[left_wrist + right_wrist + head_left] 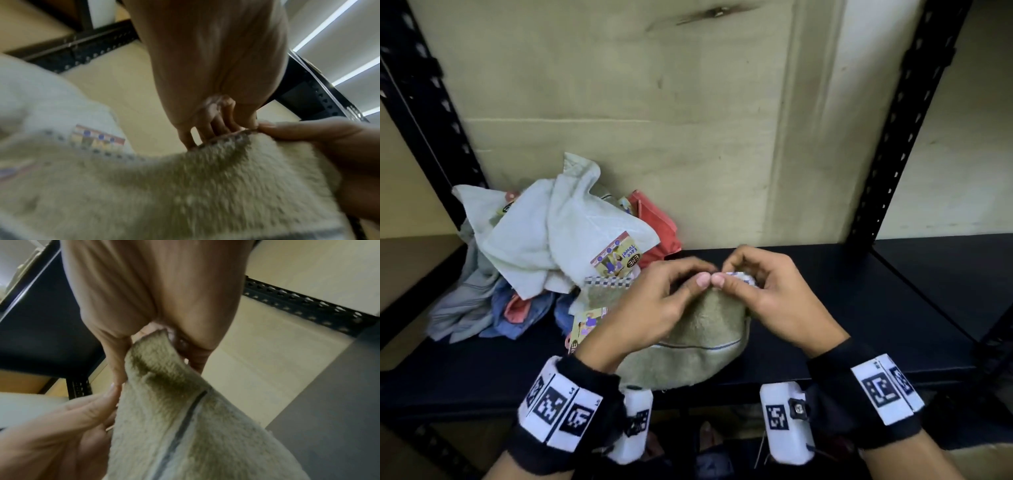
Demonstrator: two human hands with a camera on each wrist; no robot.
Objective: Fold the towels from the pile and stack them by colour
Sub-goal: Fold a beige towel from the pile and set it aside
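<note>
My left hand [654,301] and right hand [767,291] raised side by side, thumbs touching tip to tip, fingers curled in a pinch, wrists banded.

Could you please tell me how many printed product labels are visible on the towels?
2: one label on the pale towel atop the pile, one label beside the left hand. Others may be hidden.

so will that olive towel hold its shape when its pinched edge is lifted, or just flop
The olive towel will probably flop: it already sags in a curve below the left hand and right hand. Its fuzzy pile looks easy to grip and unlikely to slip.
</note>
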